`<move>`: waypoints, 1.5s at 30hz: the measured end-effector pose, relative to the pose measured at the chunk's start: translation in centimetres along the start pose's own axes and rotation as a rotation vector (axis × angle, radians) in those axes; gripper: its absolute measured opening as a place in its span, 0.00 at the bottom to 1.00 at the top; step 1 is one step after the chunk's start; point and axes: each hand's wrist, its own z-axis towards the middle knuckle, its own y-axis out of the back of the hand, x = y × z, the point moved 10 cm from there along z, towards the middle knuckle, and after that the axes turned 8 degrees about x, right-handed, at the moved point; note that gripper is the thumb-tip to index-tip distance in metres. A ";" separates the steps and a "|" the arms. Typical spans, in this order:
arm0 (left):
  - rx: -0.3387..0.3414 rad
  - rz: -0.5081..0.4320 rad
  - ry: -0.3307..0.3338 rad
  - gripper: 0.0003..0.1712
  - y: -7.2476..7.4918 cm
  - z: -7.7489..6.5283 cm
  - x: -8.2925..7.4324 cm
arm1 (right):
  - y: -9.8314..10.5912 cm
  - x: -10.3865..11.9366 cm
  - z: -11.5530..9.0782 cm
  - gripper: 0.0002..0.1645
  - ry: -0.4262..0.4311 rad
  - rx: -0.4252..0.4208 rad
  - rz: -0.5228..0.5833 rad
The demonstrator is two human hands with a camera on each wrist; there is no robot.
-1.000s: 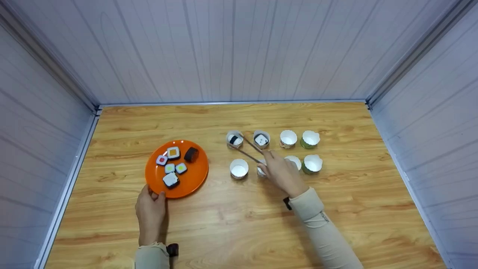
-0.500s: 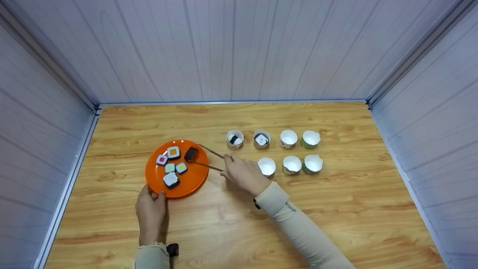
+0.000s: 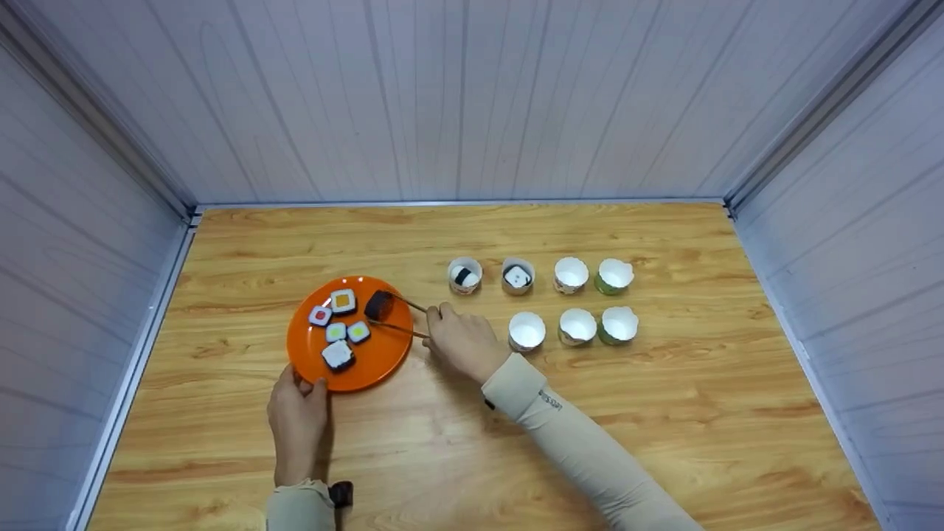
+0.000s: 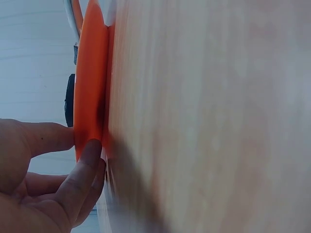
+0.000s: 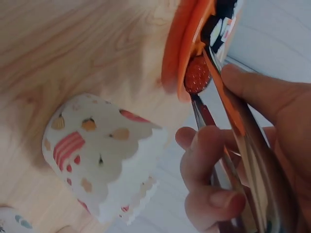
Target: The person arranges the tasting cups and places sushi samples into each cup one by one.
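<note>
The person's left hand (image 3: 297, 409) pinches the rim of the orange plate (image 3: 383, 358) at its seven o'clock. The right hand (image 3: 466, 341), off the plate's three o'clock, curls round metal tongs (image 5: 255, 162); their arms stand apart, tips at opposite sides of the dark roll (image 3: 379, 304), though whether both touch it cannot be told. The roll lies on the plate towards one o'clock, its red end visible from the right wrist. With it lie an orange-centred piece (image 3: 343, 301) at twelve, a red-centred piece (image 3: 320, 316) at ten, two yellow-green pieces (image 3: 358, 332) near the middle and a white piece (image 3: 338, 355) at six. Towards the plate's two and three o'clock, cups (image 3: 577, 335) stand in rows on the surface (image 3: 442, 442). In the far row, the first from the plate holds a black-banded piece (image 3: 463, 279), the second a black-and-white piece (image 3: 518, 276).
</note>
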 end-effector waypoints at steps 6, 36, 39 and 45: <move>0.005 -0.006 0.020 0.25 0.0 0.0 0.0 | -0.6 0.0 0.4 0.28 -0.032 0.034 0.015; -0.004 0.016 -0.022 0.21 0.1 -0.1 -0.4 | 3.8 -8.5 -8.0 0.27 -0.072 -0.178 0.162; 0.002 0.011 -0.008 0.21 0.1 -0.1 -0.3 | 4.4 -10.6 -9.5 0.25 -0.101 -0.225 0.148; 0.003 0.018 -0.007 0.21 0.0 -0.1 -0.3 | 4.2 -14.4 -12.1 0.29 -0.188 -0.259 0.122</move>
